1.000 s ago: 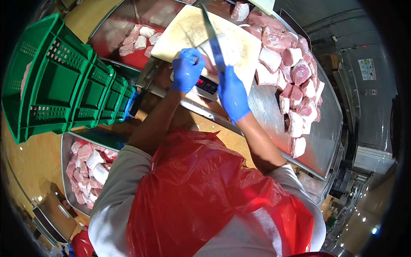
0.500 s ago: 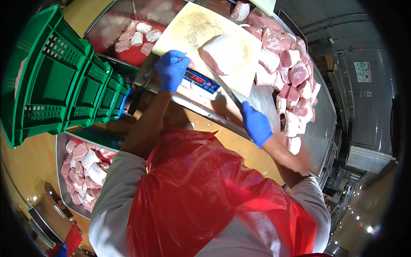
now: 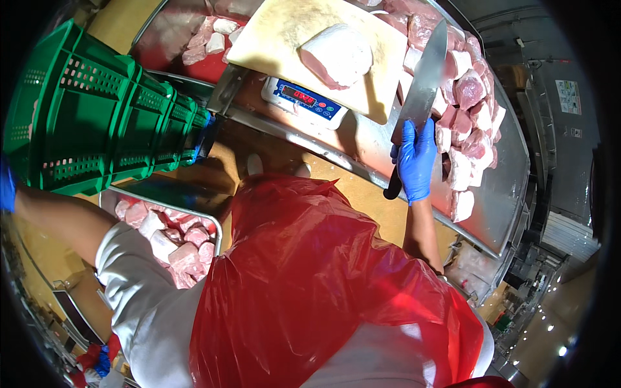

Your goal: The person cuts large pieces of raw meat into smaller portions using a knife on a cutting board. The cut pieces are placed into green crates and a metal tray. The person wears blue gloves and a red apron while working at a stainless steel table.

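The knife [image 3: 424,77], a broad steel blade on a dark handle, is gripped in the right hand [image 3: 415,158], whose blue-gloved fingers are wrapped tight around the handle; the blade points up and away from the body, its tip near the far right corner of the cutting board [image 3: 284,32]. On that pale board lies one large cut of raw meat [image 3: 336,57], pink with a white fat cap, apart from the blade. The board sits on a small digital scale [image 3: 304,100] at the front of the steel tabletop [image 3: 498,187]. To the right of the knife, a heap of cut meat chunks [image 3: 469,110] fills the tabletop. A steel tray [image 3: 162,39] beyond the board holds a few more pieces.

The left hand [image 3: 6,184] is out at the far left edge, beside a tilted stack of green plastic crates [image 3: 97,110] (only a sliver of blue glove shows, so I cannot tell whether it is open or closed). A second tray of meat [image 3: 171,239] stands low by the person's red apron [image 3: 310,291].

The risk, as I judge it: the blade is raised while attention and the other arm go left, so it could nick the heap or slip in a wet, greasy glove. The board overhangs the scale, too, and a knock could tip it.
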A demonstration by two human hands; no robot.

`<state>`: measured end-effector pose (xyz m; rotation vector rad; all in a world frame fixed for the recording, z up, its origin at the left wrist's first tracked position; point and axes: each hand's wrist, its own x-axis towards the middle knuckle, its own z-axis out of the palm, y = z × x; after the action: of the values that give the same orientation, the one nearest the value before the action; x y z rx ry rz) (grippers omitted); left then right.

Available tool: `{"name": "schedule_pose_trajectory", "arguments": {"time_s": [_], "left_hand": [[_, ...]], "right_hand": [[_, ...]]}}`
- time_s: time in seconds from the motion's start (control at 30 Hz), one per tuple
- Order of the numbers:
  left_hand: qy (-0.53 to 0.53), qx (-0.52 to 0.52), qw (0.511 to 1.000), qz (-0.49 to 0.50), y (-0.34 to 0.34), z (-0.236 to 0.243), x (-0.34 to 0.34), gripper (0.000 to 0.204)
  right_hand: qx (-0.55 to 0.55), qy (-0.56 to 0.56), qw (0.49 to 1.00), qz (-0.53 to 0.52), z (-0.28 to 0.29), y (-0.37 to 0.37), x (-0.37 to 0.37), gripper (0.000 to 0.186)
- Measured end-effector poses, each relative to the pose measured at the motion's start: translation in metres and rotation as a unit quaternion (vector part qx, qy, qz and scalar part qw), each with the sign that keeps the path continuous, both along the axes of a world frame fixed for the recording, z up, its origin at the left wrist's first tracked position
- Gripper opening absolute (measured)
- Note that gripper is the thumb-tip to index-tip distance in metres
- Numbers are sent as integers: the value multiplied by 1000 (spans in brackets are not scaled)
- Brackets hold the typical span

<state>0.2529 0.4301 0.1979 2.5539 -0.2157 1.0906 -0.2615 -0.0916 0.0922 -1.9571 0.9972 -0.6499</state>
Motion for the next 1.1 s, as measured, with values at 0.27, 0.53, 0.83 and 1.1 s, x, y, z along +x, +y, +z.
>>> {"name": "schedule_pose_trajectory", "arguments": {"time_s": [0.27, 0.53, 0.83, 1.1], "left_hand": [[17, -168, 904, -392, -247, -8, -113, 31], [365, -91, 579, -723, -470, -200, -143, 41], [385, -404, 425, -713, -412, -202, -242, 49], [483, -737, 231, -414, -387, -137, -69, 78]], "right_hand": [[76, -120, 989, -31, -14, -24, 12, 23], [338, -272, 899, 67, -50, -64, 83, 32], [339, -209, 906, 144, 3, -27, 90, 35], [318, -229, 909, 141, 5, -35, 50, 52]]}}
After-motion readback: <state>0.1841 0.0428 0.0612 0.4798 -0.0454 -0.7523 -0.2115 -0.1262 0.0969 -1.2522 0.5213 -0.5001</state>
